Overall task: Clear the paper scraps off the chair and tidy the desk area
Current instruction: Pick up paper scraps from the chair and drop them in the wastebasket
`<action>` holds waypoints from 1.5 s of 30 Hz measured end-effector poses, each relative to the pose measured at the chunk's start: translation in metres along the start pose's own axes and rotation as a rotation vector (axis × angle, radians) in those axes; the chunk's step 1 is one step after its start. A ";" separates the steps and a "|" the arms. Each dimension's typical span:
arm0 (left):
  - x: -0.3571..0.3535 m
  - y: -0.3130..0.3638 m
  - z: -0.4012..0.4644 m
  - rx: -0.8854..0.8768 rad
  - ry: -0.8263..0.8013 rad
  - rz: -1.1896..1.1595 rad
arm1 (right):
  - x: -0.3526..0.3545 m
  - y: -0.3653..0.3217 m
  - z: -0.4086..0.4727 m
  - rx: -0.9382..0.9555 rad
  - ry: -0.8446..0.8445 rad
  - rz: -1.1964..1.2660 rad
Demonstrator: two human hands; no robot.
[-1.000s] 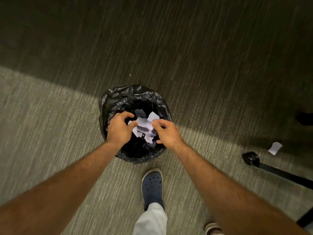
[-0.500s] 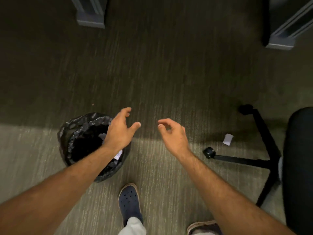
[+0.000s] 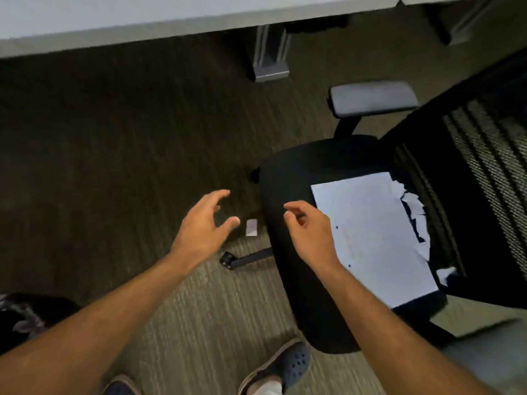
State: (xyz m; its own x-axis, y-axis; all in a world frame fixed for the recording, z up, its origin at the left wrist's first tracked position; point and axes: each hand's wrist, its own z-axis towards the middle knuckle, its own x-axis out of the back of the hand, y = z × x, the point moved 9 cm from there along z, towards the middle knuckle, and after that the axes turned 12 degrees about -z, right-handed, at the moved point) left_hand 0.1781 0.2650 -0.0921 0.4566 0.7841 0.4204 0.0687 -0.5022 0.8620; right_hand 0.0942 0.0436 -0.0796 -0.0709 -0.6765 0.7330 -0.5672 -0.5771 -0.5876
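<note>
A black office chair (image 3: pixel 296 275) stands at the right with a white paper sheet (image 3: pixel 379 232) lying on its seat. Several torn paper scraps (image 3: pixel 415 212) lie along the sheet's far edge near the mesh backrest. One small scrap (image 3: pixel 251 227) rests on the carpet left of the seat. My left hand (image 3: pixel 204 229) hovers open above the carpet just left of that scrap. My right hand (image 3: pixel 312 230) hangs over the seat's left edge, fingers loosely curled and holding nothing. The black-lined bin (image 3: pixel 20 317) shows at the lower left edge.
A white desk edge (image 3: pixel 171 21) runs across the top, with a grey desk leg (image 3: pixel 269 57) beneath it. The chair's armrest (image 3: pixel 370 98) and a caster arm (image 3: pixel 245 259) stick out to the left. My feet in clogs (image 3: pixel 285 366) are at the bottom.
Both hands let the scraps fall into the bin and came away empty. My view swung right, from the bin to the chair and desk.
</note>
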 end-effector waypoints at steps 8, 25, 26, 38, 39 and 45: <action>-0.185 0.106 0.050 -0.103 -0.176 0.140 | 0.139 0.184 0.001 -0.216 0.221 -0.085; -0.450 0.180 0.137 -0.344 -0.476 0.512 | 0.163 0.339 0.034 -0.396 -0.042 -0.391; -0.455 0.178 0.138 -0.326 -0.482 0.542 | 0.162 0.340 0.036 -0.390 -0.044 -0.410; -0.453 0.182 0.142 -0.307 -0.313 0.527 | 0.170 0.327 0.047 -0.190 0.146 -0.401; -0.451 0.180 0.139 -0.315 -0.330 0.566 | 0.168 0.324 0.046 -0.163 0.141 -0.423; -0.436 0.184 0.120 -0.416 -0.317 0.613 | 0.136 0.301 0.035 -0.008 0.005 -0.512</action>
State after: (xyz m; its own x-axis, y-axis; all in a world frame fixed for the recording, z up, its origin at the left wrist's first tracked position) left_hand 0.0981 -0.2135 -0.1506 0.5400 0.2410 0.8065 -0.5832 -0.5837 0.5649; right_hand -0.0578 -0.2381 -0.1684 0.2139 -0.3058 0.9278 -0.5366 -0.8304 -0.1500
